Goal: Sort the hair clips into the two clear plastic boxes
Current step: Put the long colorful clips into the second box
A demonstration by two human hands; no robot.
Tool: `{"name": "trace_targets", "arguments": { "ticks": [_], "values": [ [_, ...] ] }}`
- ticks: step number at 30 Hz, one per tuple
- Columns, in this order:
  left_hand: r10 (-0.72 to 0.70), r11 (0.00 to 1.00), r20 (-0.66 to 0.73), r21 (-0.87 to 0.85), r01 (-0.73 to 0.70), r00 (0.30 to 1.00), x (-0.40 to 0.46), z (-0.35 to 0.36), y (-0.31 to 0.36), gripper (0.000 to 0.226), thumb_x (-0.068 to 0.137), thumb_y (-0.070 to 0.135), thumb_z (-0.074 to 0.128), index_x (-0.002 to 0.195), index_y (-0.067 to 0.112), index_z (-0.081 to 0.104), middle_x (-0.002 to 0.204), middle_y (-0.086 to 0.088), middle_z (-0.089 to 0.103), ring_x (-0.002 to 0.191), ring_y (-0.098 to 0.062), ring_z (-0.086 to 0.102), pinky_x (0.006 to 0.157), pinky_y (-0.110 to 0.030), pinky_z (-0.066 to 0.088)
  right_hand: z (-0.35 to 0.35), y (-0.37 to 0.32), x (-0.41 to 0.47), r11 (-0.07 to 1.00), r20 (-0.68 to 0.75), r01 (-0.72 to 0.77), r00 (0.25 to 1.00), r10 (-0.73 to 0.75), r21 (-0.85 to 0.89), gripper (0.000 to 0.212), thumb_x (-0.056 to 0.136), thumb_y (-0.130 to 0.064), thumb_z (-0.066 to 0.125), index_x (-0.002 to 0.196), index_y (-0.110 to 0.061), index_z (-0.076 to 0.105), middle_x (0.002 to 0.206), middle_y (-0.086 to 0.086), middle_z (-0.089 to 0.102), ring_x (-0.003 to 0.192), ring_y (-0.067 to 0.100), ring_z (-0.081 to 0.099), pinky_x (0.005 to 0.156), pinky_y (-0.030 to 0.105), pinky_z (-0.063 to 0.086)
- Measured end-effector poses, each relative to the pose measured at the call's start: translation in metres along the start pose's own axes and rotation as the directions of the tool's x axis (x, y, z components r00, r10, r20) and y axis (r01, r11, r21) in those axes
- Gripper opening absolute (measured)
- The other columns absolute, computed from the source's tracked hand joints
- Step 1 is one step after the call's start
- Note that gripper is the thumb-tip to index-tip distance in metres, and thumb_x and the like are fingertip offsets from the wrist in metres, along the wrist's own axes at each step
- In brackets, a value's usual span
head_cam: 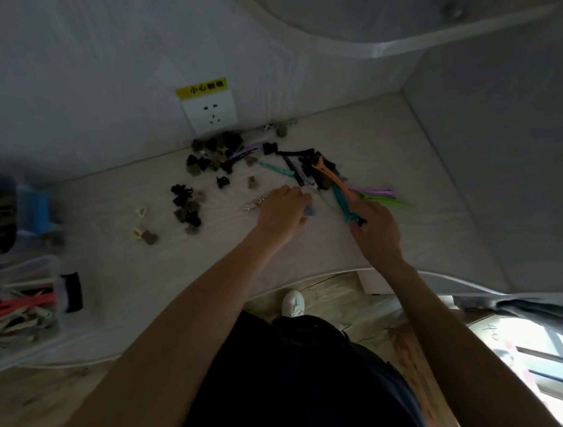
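Observation:
Many hair clips lie on the white table (388, 155): small dark claw clips (214, 152) near the wall, and long flat clips (307, 169) in black, teal, orange, purple and green to the right. My right hand (376, 228) grips a bunch of long clips (342, 197), teal and orange among them. My left hand (281, 210) reaches over the table, its fingers curled at a small blue thing (310, 210). At the left stand two clear boxes: the near box (10, 267) holds long clips, the far box (22, 193) holds dark small clips.
A silver clip (253, 204) lies just left of my left hand. A few beige clips (141, 223) lie apart, left of centre. A wall socket (210, 111) with a yellow label sits above the pile. A grey partition (508, 157) closes the table's right side.

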State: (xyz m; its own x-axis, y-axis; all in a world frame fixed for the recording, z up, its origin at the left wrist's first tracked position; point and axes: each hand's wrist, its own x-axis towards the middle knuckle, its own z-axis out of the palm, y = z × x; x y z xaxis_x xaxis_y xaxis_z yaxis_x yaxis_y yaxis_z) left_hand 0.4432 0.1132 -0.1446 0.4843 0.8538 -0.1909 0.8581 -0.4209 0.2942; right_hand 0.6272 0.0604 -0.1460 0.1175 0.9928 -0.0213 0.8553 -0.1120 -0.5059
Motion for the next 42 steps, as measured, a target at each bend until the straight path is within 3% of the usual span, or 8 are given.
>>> {"name": "trace_targets", "arguments": {
  "ticks": [5,12,15,17,22,29,36,42],
  "values": [
    [0.037,0.997,-0.111,-0.068,-0.045,0.993,-0.009,0.009,-0.003,0.022,0.089,0.012,0.053,0.107,0.009,0.065,0.103,-0.012,0.064,0.098,-0.032,0.055,0.085,-0.041,0.042,-0.01,0.008,0.011,0.998,-0.074,0.059,0.996,-0.058,0.012,0.018,0.077,-0.004,0.062,0.093,0.0,0.068,0.085,0.024,0.066,0.079,0.039,0.063,0.065,0.037,0.048],
    [0.096,0.995,-0.063,-0.005,-0.096,0.993,-0.032,0.015,-0.012,0.024,0.086,0.006,0.055,0.108,0.008,0.063,0.099,-0.016,0.063,0.088,-0.035,0.06,0.078,-0.043,0.049,0.017,-0.03,0.035,0.943,0.176,0.292,0.948,-0.265,-0.158,0.022,0.085,-0.002,0.056,0.106,-0.003,0.062,0.104,0.021,0.065,0.09,0.037,0.062,0.072,0.04,0.05],
    [0.026,0.995,0.009,-0.098,-0.026,1.0,-0.044,0.013,-0.014,0.029,0.094,0.011,0.048,0.122,0.01,0.053,0.113,-0.014,0.058,0.104,-0.031,0.052,0.082,-0.039,0.045,0.03,-0.04,0.044,0.91,0.196,0.252,0.961,-0.195,-0.329,0.021,0.07,0.0,0.072,0.089,-0.004,0.063,0.077,0.015,0.067,0.067,0.029,0.064,0.054,0.033,0.049],
    [-0.041,0.976,-0.074,-0.218,0.024,0.996,-0.05,0.006,-0.016,0.028,0.095,0.013,0.046,0.121,0.009,0.053,0.111,-0.014,0.06,0.102,-0.029,0.053,0.079,-0.032,0.04,0.034,-0.043,0.043,0.925,0.193,0.219,0.967,-0.165,-0.311,0.017,0.075,0.0,0.068,0.089,-0.004,0.06,0.07,0.016,0.065,0.06,0.029,0.062,0.051,0.033,0.048],
    [-0.251,0.918,-0.284,-0.373,0.135,0.925,-0.045,-0.024,-0.039,0.031,0.096,0.014,0.042,0.125,0.005,0.047,0.102,-0.015,0.063,0.083,-0.026,0.059,0.071,-0.032,0.043,0.038,-0.044,0.025,0.977,0.217,0.195,0.961,-0.172,-0.091,0.024,0.088,-0.004,0.046,0.111,-0.006,0.054,0.105,0.018,0.059,0.086,0.033,0.059,0.069,0.039,0.048],
    [-0.215,0.962,-0.201,-0.212,0.172,0.956,0.014,-0.04,-0.076,0.038,0.095,0.015,0.039,0.131,0.003,0.042,0.116,-0.02,0.058,0.101,-0.033,0.056,0.085,-0.039,0.043,0.024,-0.058,0.049,0.987,0.166,0.157,0.975,-0.149,-0.039,0.034,0.091,-0.007,0.046,0.124,0.001,0.05,0.138,0.02,0.041,0.116,0.035,0.048,0.091,0.037,0.042],
    [-0.114,0.979,-0.017,0.165,0.116,0.993,0.042,-0.044,-0.076,0.034,0.091,0.025,0.047,0.122,0.011,0.05,0.125,-0.007,0.056,0.112,-0.025,0.055,0.086,-0.034,0.042,0.032,-0.074,0.082,0.974,0.241,0.197,0.956,-0.167,-0.107,0.035,0.09,-0.014,0.048,0.124,-0.003,0.048,0.122,0.019,0.055,0.113,0.034,0.05,0.092,0.039,0.04],
    [-0.089,0.98,0.014,0.179,0.085,0.996,0.037,-0.035,-0.083,0.026,0.09,0.027,0.046,0.108,0.013,0.058,0.112,-0.008,0.063,0.105,-0.025,0.058,0.088,-0.032,0.039,0.051,-0.095,0.088,0.958,0.267,0.211,0.951,-0.156,-0.192,0.028,0.091,-0.015,0.05,0.117,-0.004,0.051,0.111,0.018,0.06,0.102,0.031,0.054,0.079,0.037,0.041]
  ]
}}
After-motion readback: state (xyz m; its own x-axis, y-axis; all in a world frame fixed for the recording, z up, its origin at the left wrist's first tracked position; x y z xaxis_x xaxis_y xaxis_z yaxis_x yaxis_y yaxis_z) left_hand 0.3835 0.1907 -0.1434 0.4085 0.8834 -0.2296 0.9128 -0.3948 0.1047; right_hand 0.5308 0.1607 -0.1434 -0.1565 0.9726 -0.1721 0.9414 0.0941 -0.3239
